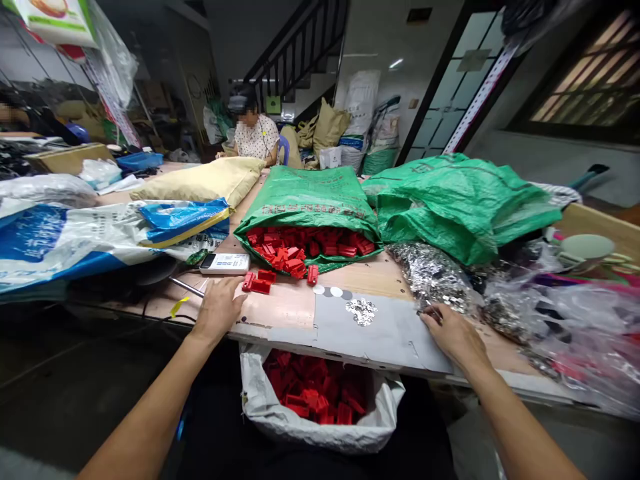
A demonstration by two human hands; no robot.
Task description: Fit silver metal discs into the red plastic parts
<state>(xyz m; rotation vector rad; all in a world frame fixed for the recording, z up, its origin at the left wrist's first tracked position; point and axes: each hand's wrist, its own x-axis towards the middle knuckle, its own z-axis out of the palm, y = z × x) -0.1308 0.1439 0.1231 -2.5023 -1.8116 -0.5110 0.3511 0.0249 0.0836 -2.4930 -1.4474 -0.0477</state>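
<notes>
While a green woven sack [313, 193] lies mouth-forward, seemingly for easy reach, the spread left hand [217, 310] rests beside red plastic pieces [262, 286] outside it. The right hand [457, 337] pinches a thin dark tool [434, 311] near silvery discs [361, 311].

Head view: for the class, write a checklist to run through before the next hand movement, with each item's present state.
1. Loose red plastic pieces near left hand: ok, beside its fingertips.
2. Left hand touching them: cannot tell.
3. Right hand empty: not ok, slim metallic object between its fingers.
4. Small shiny silver pieces gathered on flat grey sheet: ok, one pile.
5. White woven sack open: ok, similar red pieces show inside.
</notes>
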